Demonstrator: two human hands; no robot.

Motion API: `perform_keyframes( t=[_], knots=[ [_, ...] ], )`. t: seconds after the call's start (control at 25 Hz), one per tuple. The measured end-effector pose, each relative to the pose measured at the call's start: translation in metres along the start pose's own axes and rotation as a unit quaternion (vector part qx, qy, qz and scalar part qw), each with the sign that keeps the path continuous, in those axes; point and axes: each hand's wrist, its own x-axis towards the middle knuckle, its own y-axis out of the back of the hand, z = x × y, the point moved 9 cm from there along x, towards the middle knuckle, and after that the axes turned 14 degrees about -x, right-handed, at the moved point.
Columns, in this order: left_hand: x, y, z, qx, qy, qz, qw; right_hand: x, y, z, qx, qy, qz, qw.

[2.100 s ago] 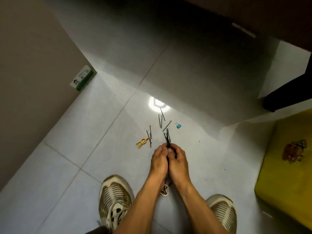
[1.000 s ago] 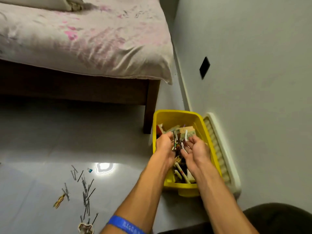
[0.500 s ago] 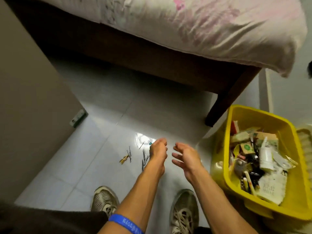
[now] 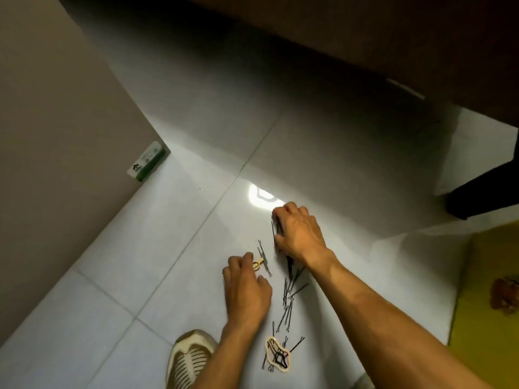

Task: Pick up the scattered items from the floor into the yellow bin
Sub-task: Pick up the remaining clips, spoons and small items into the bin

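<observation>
The right hand (image 4: pixel 299 234) lies knuckles up on the floor tile (image 4: pixel 174 248), its fingers curled around a bunch of black hairpins (image 4: pixel 276 230). The left hand (image 4: pixel 247 290), at 7 o'clock from it, has curled fingers touching a small yellow clip (image 4: pixel 257 263); whether it grips the clip I cannot tell. More loose hairpins (image 4: pixel 289 307) lie between the forearms. The yellow bin (image 4: pixel 483 290) stands at 3 o'clock, at the frame edge

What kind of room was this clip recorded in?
Probably a bedroom at home, though that is a guess. The floor is glossy white tile, a dark wooden furniture frame that may be a bed stands above it, and bobby pins lie scattered near a yellow bin.
</observation>
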Motion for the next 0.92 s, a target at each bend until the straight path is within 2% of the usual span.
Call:
perform_keyframes(
  t=[0.08,0.16,0.24,0.32,0.4,0.44,0.48,0.56,0.64,0.72,0.8,0.84,0.92],
  knots=[
    [-0.005,-0.020,0.012,0.003,-0.063,-0.046,0.997,-0.006,-0.017,-0.013,-0.011,0.056,-0.014,0.998],
    [-0.021,-0.031,0.020,-0.010,-0.077,-0.094,0.993,-0.042,-0.032,-0.022,0.043,0.093,-0.035,0.994],
    [-0.042,-0.020,0.015,-0.002,-0.060,-0.062,0.996,-0.076,-0.036,-0.016,0.082,0.094,-0.035,0.992],
    [-0.067,0.000,-0.011,-0.005,0.032,0.015,0.999,-0.090,-0.028,0.019,0.112,-0.004,0.017,0.994],
    [-0.102,0.003,-0.045,-0.062,0.207,0.039,0.976,-0.101,-0.031,0.045,0.105,-0.103,-0.003,0.989],
    [-0.120,-0.007,-0.055,-0.118,0.280,0.030,0.952,-0.106,-0.037,0.043,0.086,-0.095,-0.038,0.991],
    [-0.131,-0.016,-0.056,-0.175,0.316,0.024,0.932,-0.113,-0.044,0.031,0.081,-0.059,-0.069,0.993],
    [-0.127,-0.032,-0.035,-0.284,0.300,0.018,0.911,-0.131,-0.052,0.014,0.138,-0.026,-0.099,0.985],
    [-0.105,-0.038,-0.012,-0.375,0.253,0.011,0.892,-0.156,-0.051,0.033,0.231,-0.143,-0.050,0.961],
    [-0.091,-0.031,-0.010,-0.379,0.249,0.038,0.890,-0.196,-0.060,0.057,0.284,-0.293,-0.017,0.913],
    [-0.105,-0.023,-0.027,-0.305,0.282,0.076,0.907,-0.221,-0.080,0.043,0.320,-0.334,-0.075,0.883],
    [-0.115,-0.025,-0.032,-0.294,0.289,0.067,0.908,-0.223,-0.088,0.027,0.360,-0.326,-0.094,0.869],
    [-0.122,-0.035,-0.023,-0.343,0.272,0.023,0.899,-0.215,-0.088,0.006,0.457,-0.325,-0.094,0.823]
  ],
)
